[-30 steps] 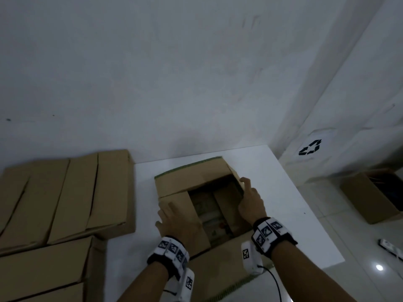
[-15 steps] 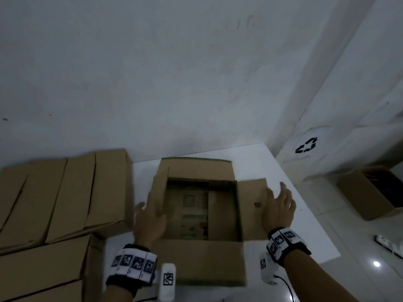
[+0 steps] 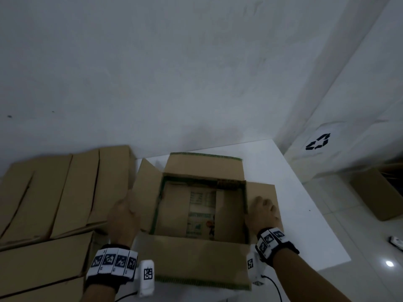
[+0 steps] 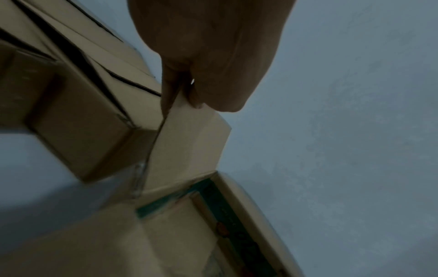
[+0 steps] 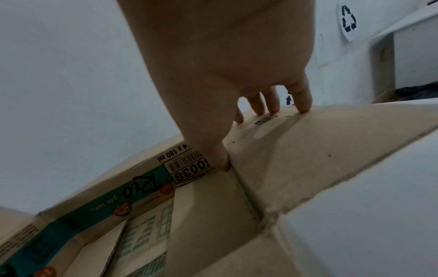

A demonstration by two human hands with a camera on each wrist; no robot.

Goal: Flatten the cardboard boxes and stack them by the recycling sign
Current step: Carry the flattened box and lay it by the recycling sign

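Observation:
An open cardboard box (image 3: 202, 168) stands on the white table (image 3: 305, 214) with all its top flaps spread outward. My left hand (image 3: 123, 216) pinches the edge of the left flap (image 4: 187, 142), thumb on one face and fingers behind. My right hand (image 3: 262, 211) lies on the right flap (image 5: 308, 142), fingers (image 5: 272, 103) straight and pressing it down, thumb at the fold. The box's inside shows green print (image 5: 132, 189). A recycling sign (image 3: 318, 142) is on the white wall at the right, also seen as the sign (image 5: 348, 18) from the right wrist.
Several more brown cardboard boxes (image 3: 65, 192) lie packed together at the left of the table. Another open carton (image 3: 379, 195) sits on the tiled floor at the right, below the sign. A small white object (image 3: 397, 243) lies on the floor at the far right.
Both hands came out of the box and spread its side flaps outward. The left hand now pinches the left flap; the right hand has pressed the right flap lower.

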